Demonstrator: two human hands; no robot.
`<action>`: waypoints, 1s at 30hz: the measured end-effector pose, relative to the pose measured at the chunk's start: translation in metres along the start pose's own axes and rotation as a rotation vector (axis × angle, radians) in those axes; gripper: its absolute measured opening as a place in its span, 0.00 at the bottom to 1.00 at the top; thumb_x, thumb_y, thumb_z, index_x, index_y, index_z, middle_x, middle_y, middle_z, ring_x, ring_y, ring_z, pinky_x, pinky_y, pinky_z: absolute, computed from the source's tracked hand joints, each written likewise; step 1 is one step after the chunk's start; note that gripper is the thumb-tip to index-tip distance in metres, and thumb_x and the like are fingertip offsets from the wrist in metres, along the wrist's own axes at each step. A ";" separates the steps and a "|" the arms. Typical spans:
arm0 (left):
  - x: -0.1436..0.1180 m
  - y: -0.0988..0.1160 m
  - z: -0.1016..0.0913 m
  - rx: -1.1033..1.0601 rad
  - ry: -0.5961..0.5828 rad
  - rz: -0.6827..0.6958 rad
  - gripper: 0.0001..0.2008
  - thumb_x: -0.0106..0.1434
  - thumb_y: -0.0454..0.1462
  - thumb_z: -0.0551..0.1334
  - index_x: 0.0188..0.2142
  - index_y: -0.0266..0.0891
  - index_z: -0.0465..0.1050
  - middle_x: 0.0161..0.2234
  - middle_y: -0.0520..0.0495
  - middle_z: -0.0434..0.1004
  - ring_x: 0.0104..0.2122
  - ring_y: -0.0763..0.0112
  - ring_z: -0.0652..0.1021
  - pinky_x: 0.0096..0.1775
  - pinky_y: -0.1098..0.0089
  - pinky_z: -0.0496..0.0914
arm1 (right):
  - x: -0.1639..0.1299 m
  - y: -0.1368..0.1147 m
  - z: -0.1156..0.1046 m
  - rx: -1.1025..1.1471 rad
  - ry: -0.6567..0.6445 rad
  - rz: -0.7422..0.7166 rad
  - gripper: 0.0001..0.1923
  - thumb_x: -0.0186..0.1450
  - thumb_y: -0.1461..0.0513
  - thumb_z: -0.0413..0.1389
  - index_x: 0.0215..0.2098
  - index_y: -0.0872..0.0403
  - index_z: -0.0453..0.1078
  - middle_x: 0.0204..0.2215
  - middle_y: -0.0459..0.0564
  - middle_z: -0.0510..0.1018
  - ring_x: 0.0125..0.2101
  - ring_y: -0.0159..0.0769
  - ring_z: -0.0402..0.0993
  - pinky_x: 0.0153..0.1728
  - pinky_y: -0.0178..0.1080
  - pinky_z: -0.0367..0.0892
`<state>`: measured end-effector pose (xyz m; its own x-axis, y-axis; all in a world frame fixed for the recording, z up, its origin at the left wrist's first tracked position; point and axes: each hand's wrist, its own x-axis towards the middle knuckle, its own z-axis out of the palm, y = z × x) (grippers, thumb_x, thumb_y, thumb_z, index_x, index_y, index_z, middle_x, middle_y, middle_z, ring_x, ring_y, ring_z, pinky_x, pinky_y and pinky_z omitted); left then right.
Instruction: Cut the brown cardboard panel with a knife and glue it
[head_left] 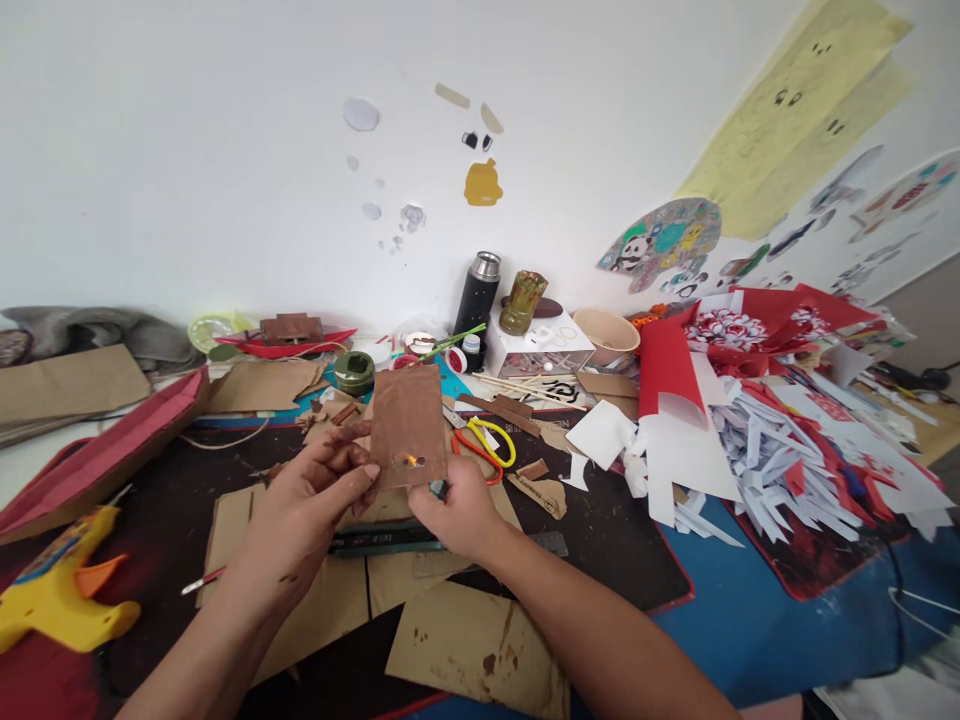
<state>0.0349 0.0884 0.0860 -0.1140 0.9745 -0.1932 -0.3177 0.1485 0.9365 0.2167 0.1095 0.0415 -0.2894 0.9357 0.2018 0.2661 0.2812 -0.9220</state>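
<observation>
My left hand (311, 500) holds a brown painted cardboard rectangle (407, 420) upright by its left lower edge. A small slot near the card's bottom shows a little flame (411, 460) through it. My right hand (456, 510) is closed around a lighter (439, 489) just below and behind the card, its flame at the slot. Both hands hover above loose cardboard sheets (480, 640) and a dark mat (600, 540).
A yellow glue gun (56, 590) lies at the left. Scissors with yellow and orange handles (487, 445) lie beyond the hands. A black flask (478, 295), a bowl (606, 335), red and white paper scraps (757, 450) and a red cardboard boat (97, 460) surround the mat.
</observation>
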 end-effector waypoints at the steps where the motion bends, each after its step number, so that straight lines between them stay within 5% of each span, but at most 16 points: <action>1: 0.000 -0.001 -0.001 0.001 -0.006 -0.001 0.33 0.46 0.43 0.84 0.51 0.43 0.82 0.30 0.55 0.77 0.26 0.73 0.74 0.26 0.73 0.69 | 0.000 -0.001 0.000 0.000 0.002 -0.001 0.09 0.62 0.59 0.57 0.26 0.48 0.61 0.24 0.40 0.65 0.28 0.33 0.60 0.31 0.37 0.58; 5: 0.000 -0.003 -0.003 0.008 -0.035 0.007 0.31 0.50 0.43 0.83 0.53 0.43 0.82 0.32 0.54 0.78 0.27 0.73 0.75 0.28 0.73 0.71 | -0.001 0.000 0.000 0.024 -0.009 -0.016 0.12 0.62 0.57 0.56 0.25 0.47 0.57 0.22 0.39 0.61 0.26 0.32 0.56 0.28 0.37 0.55; 20: -0.002 0.007 0.003 0.013 0.030 0.009 0.31 0.42 0.41 0.84 0.47 0.43 0.82 0.29 0.55 0.77 0.25 0.73 0.74 0.24 0.72 0.68 | -0.003 -0.002 -0.008 0.029 0.007 0.008 0.10 0.65 0.56 0.59 0.29 0.48 0.64 0.24 0.41 0.66 0.27 0.34 0.60 0.29 0.38 0.60; 30: -0.010 0.011 0.007 0.010 0.054 0.055 0.30 0.42 0.40 0.84 0.47 0.45 0.85 0.31 0.52 0.80 0.29 0.71 0.76 0.27 0.74 0.72 | -0.004 -0.003 -0.018 0.204 -0.160 -0.087 0.13 0.74 0.51 0.61 0.47 0.50 0.81 0.44 0.50 0.87 0.44 0.43 0.80 0.50 0.44 0.75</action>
<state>0.0389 0.0811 0.0998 -0.1815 0.9708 -0.1569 -0.3001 0.0973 0.9489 0.2334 0.1092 0.0492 -0.4493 0.8596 0.2433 0.0474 0.2949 -0.9543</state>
